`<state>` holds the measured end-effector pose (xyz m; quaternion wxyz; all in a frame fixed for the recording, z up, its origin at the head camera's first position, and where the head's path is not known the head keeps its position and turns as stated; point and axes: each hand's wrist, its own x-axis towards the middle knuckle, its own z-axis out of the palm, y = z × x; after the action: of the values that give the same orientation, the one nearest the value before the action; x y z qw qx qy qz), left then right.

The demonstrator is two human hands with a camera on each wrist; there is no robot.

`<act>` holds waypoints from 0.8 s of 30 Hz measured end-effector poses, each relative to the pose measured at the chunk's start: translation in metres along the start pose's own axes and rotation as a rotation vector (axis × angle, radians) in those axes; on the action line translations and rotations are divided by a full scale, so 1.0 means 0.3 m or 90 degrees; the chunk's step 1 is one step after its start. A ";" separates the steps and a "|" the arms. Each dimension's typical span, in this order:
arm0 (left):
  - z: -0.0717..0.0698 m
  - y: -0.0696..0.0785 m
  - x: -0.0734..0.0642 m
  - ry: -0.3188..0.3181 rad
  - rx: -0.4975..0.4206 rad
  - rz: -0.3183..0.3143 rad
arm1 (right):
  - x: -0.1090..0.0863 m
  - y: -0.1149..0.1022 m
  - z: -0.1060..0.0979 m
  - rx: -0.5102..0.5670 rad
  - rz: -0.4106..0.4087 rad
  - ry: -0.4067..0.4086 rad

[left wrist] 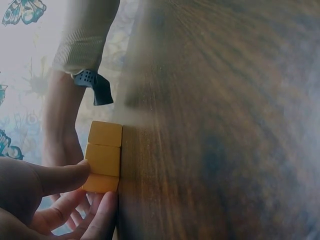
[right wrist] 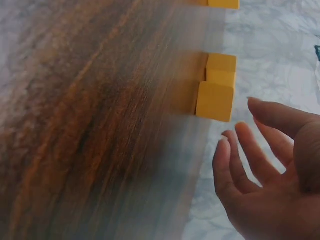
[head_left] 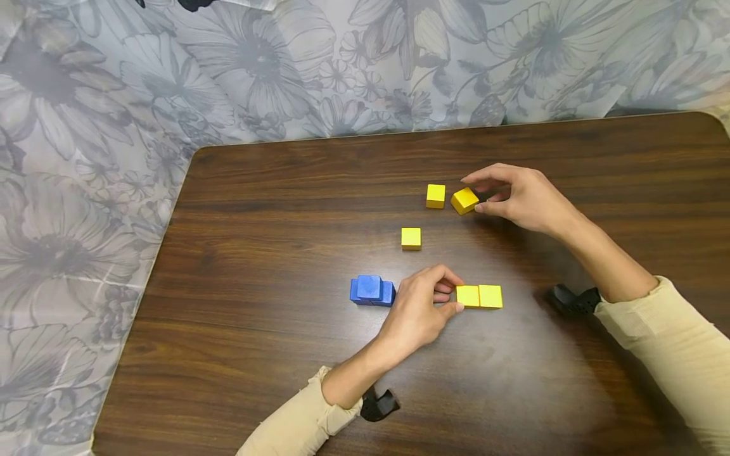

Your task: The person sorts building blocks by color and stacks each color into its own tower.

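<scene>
Two hands work over the wood-grain desk: the left hand pinches the left yellow cube, which touches the right yellow cube; the right hand, fingers spread, curves beside a turned yellow cube nearer the desk's far edge. Grasping that turned yellow cube seems the step in hand; the next move would call for thumb and fingers closing on its sides without nudging the neighbouring yellow cube. A lone yellow cube sits nearer the left hand. Towards the desk's left edge, blue cubes stand grouped, one apparently raised. Only the head view shows them; the right wrist view reveals a gap between fingers and nearest cube, doubtful from above.
</scene>
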<state>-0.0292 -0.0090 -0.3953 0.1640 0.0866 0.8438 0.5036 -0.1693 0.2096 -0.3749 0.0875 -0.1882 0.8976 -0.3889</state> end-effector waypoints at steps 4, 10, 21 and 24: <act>0.002 -0.001 0.000 -0.002 0.002 0.003 | 0.006 0.002 0.002 0.004 0.025 -0.032; 0.002 -0.002 0.000 -0.003 0.000 0.006 | 0.019 0.008 0.008 -0.006 0.038 -0.039; -0.005 -0.002 0.005 -0.009 0.004 0.011 | 0.026 0.033 0.023 -0.026 0.034 -0.025; -0.005 -0.004 0.006 -0.006 0.005 0.009 | 0.028 0.035 0.025 -0.026 0.034 -0.021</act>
<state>-0.0315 -0.0103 -0.3961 0.1642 0.0953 0.8442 0.5013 -0.1775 0.2078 -0.3877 0.1092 -0.1723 0.9084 -0.3649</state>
